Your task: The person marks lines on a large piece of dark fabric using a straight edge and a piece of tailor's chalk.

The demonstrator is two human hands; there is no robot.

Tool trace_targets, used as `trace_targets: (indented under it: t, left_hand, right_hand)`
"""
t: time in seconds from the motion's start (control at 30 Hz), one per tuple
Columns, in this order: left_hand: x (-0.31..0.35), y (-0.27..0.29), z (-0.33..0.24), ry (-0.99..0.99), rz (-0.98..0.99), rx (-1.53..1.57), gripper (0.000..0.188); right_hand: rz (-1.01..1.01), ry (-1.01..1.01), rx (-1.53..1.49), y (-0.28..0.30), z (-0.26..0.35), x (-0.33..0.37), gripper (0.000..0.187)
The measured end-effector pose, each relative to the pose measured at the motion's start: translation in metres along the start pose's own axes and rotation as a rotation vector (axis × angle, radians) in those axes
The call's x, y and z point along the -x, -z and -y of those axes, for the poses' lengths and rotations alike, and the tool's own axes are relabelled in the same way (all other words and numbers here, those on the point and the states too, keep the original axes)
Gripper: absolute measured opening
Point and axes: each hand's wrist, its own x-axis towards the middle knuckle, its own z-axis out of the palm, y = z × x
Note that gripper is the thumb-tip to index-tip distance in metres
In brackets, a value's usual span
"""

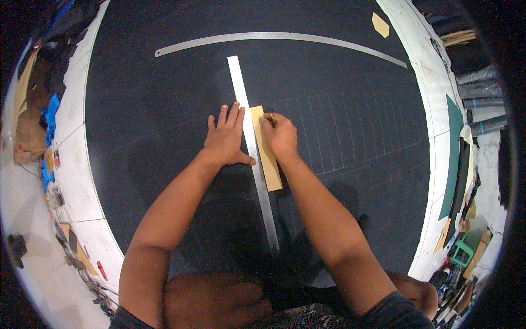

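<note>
A straight metal ruler [251,145] lies lengthwise on black sheet material [148,120]. My left hand [225,134] is spread flat at the ruler's left side, with fingertips and thumb touching its edge. Along the ruler's right side sits a narrow yellow card strip [269,167]. Over the strip's upper part, my right hand [281,136] is closed in a pinch; whatever its fingers hold is too small and hidden to name. Thin pale lines [339,131], evenly spaced, run across the black material to the right of that hand.
A second long metal ruler [279,37] lies crosswise farther away. Near the far right edge is a small yellow card piece [381,25]. White floor borders the black material. Rolls [485,90], a green stool [463,249] and a red marker [102,270] lie around the sides.
</note>
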Motion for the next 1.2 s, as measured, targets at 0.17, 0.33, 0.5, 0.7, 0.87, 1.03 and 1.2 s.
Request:
trace_targets:
  t: [0.17,0.33,0.5,0.7,0.87,1.03,1.2]
  left_hand:
    - [0.000,0.003,-0.005,0.004,-0.001,-0.002,0.145]
    - [0.002,0.003,-0.004,0.009,-0.004,-0.005,0.144]
    - [0.000,0.001,-0.002,-0.003,0.002,0.004,0.148]
    - [-0.005,0.002,-0.006,-0.008,0.011,-0.041,0.150]
    - [-0.004,0.006,-0.004,0.040,0.092,-0.070,0.158]
    - [-0.004,0.006,-0.011,0.040,0.096,-0.100,0.159]
    - [-0.005,0.004,-0.012,0.048,0.094,-0.146,0.160]
  right_hand:
    - [-0.025,0.033,-0.012,0.000,-0.005,-0.001,0.031]
    - [-0.012,0.017,0.011,0.000,0.000,0.000,0.031]
    - [-0.006,0.031,0.010,-0.001,-0.001,0.001,0.031]
    - [0.045,-0.083,-0.203,0.025,-0.016,0.008,0.025]
    - [0.036,-0.141,-0.240,0.059,-0.061,0.085,0.023]
    - [0.134,-0.307,-0.253,0.063,-0.082,0.166,0.025]
    - [0.136,-0.259,-0.238,0.049,-0.088,0.175,0.023]
